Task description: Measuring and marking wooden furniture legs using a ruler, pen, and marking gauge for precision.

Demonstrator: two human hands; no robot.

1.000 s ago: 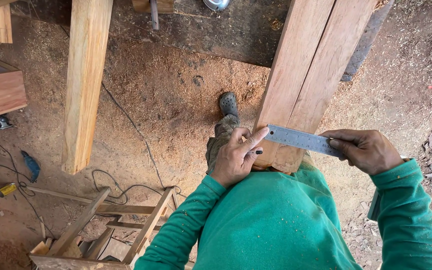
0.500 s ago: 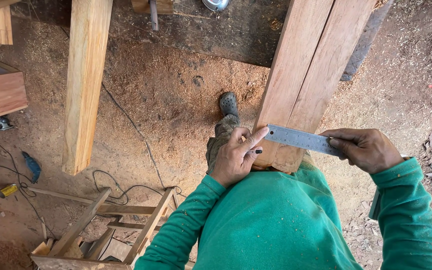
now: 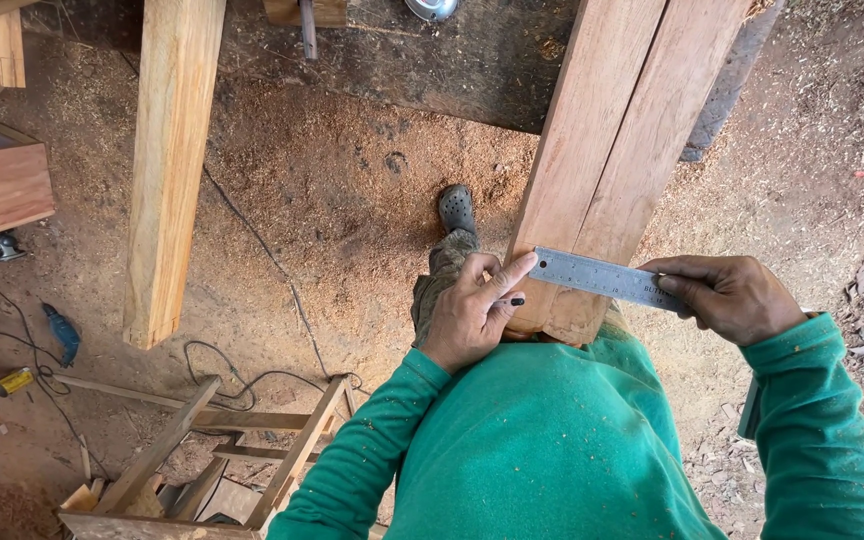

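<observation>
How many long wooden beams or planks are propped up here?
3: one pale beam at left, two reddish planks side by side under the ruler. Others may lie out of view.

Matt grey steel ruler (image 3: 607,280), brushed, faintly shiny, with fine engraved marks. Reddish-brown sawn wooden planks (image 3: 624,150) beneath, dry and unvarnished, grain showing, slightly rough at the cut end. Pale yellow squared timber beam (image 3: 170,170), raw and matt, dusty on its faces. Green knitted cloth sleeves (image 3: 812,430), soft, matt, flecked with sawdust. Dark rubbery clog shoe (image 3: 456,208), dull with perforated top. Loose tan sawdust floor (image 3: 332,200), powdery and coarse over packed earth. Thin black plastic-sheathed cable (image 3: 262,255), smooth. Bare wooden slatted frame (image 3: 212,440), rough and unfinished. Small blue plastic power tool (image 3: 60,332), slightly glossy.
</observation>
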